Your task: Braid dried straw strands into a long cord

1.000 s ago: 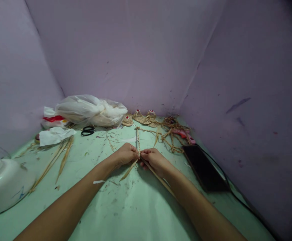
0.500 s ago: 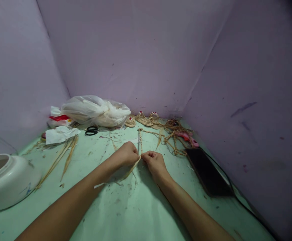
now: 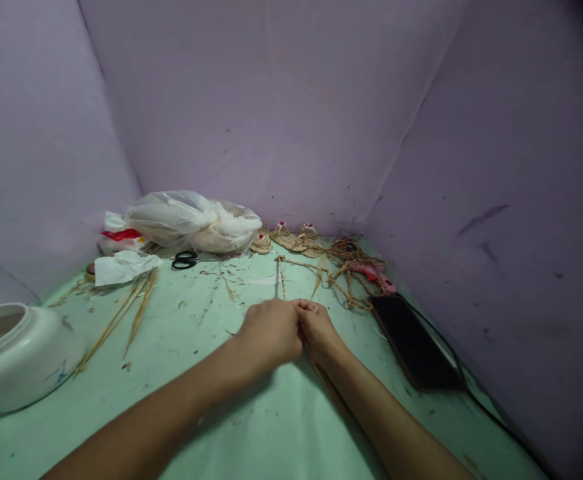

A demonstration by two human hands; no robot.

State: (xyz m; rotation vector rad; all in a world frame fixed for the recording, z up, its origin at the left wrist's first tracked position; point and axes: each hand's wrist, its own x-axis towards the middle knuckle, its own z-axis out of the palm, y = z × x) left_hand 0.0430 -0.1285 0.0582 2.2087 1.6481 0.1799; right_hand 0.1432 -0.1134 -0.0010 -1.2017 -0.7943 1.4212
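Observation:
A thin tan braid of dried plant fibre (image 3: 282,279) runs from a point on the green surface down toward my two hands. My left hand (image 3: 273,331) is closed at its lower end, knuckles up, pressed against the other hand; its fingertips are hidden. My right hand (image 3: 316,327) pinches the braid's loose strands between thumb and fingers, just right of the left. Behind it, more strand trails along the right forearm. From the braid's far end, a finished length leads right to a tangled heap of braided cord (image 3: 349,267).
Along the back lie a white plastic bag (image 3: 191,220), black-handled scissors (image 3: 185,260) and small woven slippers (image 3: 289,239). Loose fibre strips (image 3: 141,313) and a white paper (image 3: 124,268) are at left, near a white pot (image 3: 31,360). A dark phone-like slab (image 3: 414,343) with a cable lies right.
My left hand has moved right, from beside the braid to across its end against my right hand. The loose strands have swung from the left side toward the right forearm.

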